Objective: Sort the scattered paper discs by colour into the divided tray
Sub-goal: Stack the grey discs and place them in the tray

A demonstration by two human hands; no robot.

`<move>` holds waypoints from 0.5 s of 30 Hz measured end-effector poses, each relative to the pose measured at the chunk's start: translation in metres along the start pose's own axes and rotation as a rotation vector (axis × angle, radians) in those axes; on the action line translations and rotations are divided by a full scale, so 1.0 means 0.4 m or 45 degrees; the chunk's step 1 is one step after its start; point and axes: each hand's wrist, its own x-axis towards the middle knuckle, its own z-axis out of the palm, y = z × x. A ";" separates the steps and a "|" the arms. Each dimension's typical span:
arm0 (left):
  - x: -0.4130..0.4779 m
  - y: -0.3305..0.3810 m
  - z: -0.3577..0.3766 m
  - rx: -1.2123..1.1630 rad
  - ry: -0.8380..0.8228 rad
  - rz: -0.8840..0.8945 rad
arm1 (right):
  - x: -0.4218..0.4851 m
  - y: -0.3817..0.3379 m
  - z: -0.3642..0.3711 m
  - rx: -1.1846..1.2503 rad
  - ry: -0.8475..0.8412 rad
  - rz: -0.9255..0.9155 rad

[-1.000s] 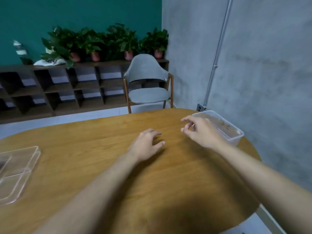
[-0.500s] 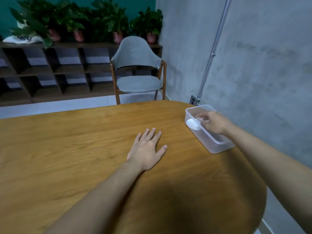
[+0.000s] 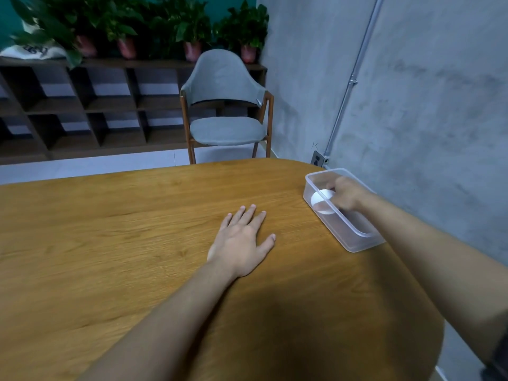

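Observation:
A clear plastic box (image 3: pixel 357 240) stands at the table's right edge, close to the wall. My right hand (image 3: pixel 347 193) reaches down inside it, fingers curled around a white paper disc (image 3: pixel 320 200) seen through the box's near wall. Whether more discs lie under the hand is hidden. My left hand (image 3: pixel 243 239) lies flat on the wooden table (image 3: pixel 110 243), fingers straight and spread, holding nothing. No divided tray is in view.
A grey chair (image 3: pixel 225 105) with wooden legs stands beyond the table's far edge. Dark shelves with potted plants (image 3: pixel 132 26) line the back wall. A concrete wall with a pipe and socket (image 3: pixel 319 158) runs close along the right.
My right hand has gone from above the table into the clear box and taken hold of a white disc. My left hand has flattened on the table. The view has swung right.

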 end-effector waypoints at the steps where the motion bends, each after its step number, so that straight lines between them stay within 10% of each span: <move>1: 0.001 -0.001 0.001 0.001 0.001 0.000 | -0.001 0.002 -0.003 0.014 -0.002 0.009; 15: -0.037 0.012 -0.105 -0.284 -0.045 -0.014 | -0.175 -0.044 -0.135 0.321 0.379 -0.169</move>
